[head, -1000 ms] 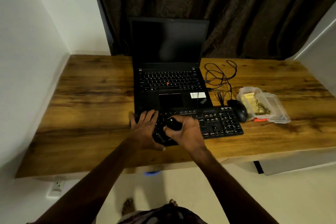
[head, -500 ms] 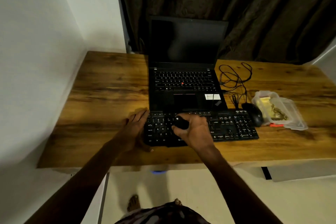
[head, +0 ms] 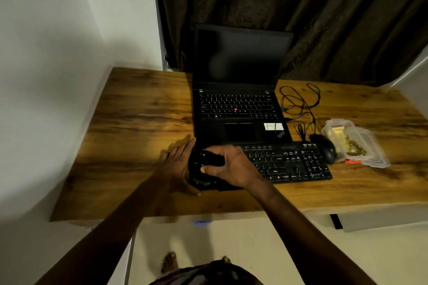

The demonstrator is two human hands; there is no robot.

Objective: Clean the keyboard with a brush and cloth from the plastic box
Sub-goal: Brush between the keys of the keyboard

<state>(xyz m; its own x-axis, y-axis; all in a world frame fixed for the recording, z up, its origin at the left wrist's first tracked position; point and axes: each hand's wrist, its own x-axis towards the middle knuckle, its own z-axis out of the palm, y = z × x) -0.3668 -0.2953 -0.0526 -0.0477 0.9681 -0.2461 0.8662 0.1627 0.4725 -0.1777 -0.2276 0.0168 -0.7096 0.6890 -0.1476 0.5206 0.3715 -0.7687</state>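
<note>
A black keyboard (head: 284, 164) lies along the near edge of the wooden counter (head: 139, 127), just in front of an open laptop (head: 238, 109). Your right hand (head: 234, 166) is over the keyboard's left end, its fingers (head: 208, 170) clenched round a small dark object that looks like the brush (head: 212, 158), though it is too dark to be sure. Your left hand (head: 178, 164) rests flat with fingers released and spread, braced against the keyboard's left edge. To brush well, you should keep that left hand pressing so the keyboard cannot slide, and sweep in short strokes along the key rows, working rightward toward the number pad. Just right of the keyboard sits a black mouse (head: 324, 148), its cable (head: 301, 104) looped behind it, and beyond that the clear plastic box (head: 356, 143), open, holding something yellowish, perhaps the cloth. Compared with half a second ago, your right hand has shifted left over the end keys, and your left hand has closed in against the keyboard.
</note>
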